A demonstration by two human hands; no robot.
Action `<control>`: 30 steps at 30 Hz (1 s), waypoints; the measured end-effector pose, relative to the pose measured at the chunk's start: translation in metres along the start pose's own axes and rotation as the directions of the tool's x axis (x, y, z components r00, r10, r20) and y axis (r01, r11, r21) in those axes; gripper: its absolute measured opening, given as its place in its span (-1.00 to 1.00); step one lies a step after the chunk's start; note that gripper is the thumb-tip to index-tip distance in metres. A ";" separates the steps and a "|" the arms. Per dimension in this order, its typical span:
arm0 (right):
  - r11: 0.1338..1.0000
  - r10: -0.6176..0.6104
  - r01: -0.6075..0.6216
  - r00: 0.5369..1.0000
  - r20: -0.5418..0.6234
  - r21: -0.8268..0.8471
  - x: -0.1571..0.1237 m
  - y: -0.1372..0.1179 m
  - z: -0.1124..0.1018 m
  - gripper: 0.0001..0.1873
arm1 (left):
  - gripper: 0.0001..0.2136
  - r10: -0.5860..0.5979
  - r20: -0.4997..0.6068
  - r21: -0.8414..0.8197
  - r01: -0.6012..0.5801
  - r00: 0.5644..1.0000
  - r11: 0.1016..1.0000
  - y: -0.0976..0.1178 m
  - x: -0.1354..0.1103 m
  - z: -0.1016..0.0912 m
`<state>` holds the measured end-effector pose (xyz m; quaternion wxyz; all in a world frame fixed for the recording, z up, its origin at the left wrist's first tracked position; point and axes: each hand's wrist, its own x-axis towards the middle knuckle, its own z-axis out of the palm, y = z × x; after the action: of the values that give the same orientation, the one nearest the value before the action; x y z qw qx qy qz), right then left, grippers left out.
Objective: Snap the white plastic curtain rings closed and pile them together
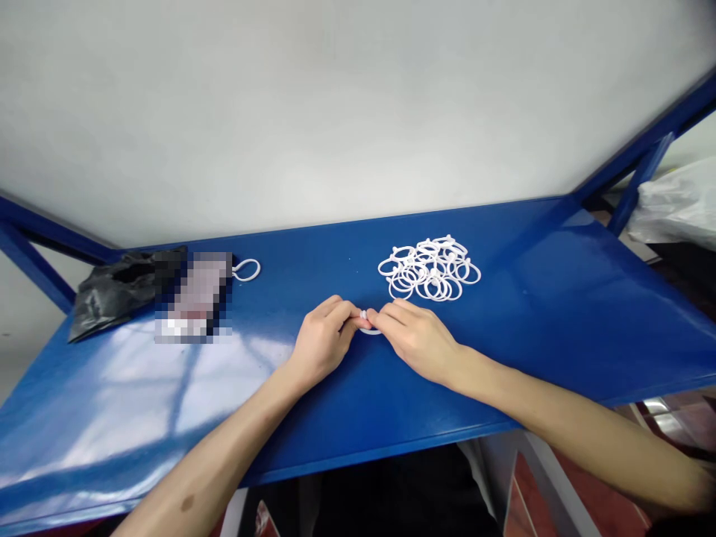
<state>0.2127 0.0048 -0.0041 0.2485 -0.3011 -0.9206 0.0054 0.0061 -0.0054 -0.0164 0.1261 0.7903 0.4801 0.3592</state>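
Close together over the middle of the blue tabletop, my left hand (pixel 327 335) and my right hand (pixel 411 335) pinch a white ring (pixel 372 331) between them. A small white knob on the ring shows between the fingertips, and part of the loop curves out below. Both hands are closed; the fingers cover most of the ring. Just beyond my right hand lies a loose pile of similar white rings (pixel 430 270), each with a small knob. One more white ring (pixel 247 270) lies apart on the left.
A black plastic bag (pixel 120 291) and a blurred-out flat object (pixel 198 294) lie on the left of the blue table (pixel 313 261). A pale wall (pixel 335 112) stands behind. Blue metal frame bars (pixel 643 149) flank the table, with a clear plastic bag (pixel 679 201) beyond the right one.
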 end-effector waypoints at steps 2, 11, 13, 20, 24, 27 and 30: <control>1.000 -0.017 0.016 1.000 -0.013 -0.025 0.000 -0.001 0.001 -0.64 | -0.80 0.023 0.014 0.015 -0.023 1.000 1.000 -0.002 0.000 0.000; 0.995 0.084 -0.084 0.996 -0.003 -0.059 0.019 0.015 -0.015 -0.72 | -0.85 -0.041 0.074 0.084 0.035 0.996 0.996 -0.010 0.013 -0.014; 0.965 0.228 -0.236 0.971 -0.074 -0.118 0.029 0.034 -0.029 -0.71 | -0.82 -0.127 0.016 0.168 0.123 0.992 0.978 -0.018 0.019 -0.023; 0.910 0.412 -0.402 0.905 0.106 -0.106 0.059 0.108 -0.046 -0.73 | -0.78 -0.363 -0.181 0.413 0.405 0.914 0.816 -0.056 0.032 -0.050; 0.896 0.434 -0.402 0.881 0.187 -0.188 0.058 0.118 -0.038 -0.70 | -0.74 -0.368 -0.242 0.516 0.441 0.898 0.734 -0.064 0.032 -0.059; 0.908 0.410 -0.376 0.887 0.211 -0.185 0.052 0.115 -0.036 -0.69 | -0.68 -0.398 -0.304 0.583 0.499 0.866 0.641 -0.068 0.029 -0.065; 0.918 0.387 -0.358 0.900 0.199 -0.168 0.049 0.112 -0.038 -0.67 | -0.61 -0.485 -0.293 0.651 0.543 0.824 0.530 -0.073 0.026 -0.070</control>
<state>0.2584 0.1186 0.0337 0.1155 -0.4845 -0.8667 0.0287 -0.0835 0.0431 0.0050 -0.1070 0.5844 0.7951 0.1218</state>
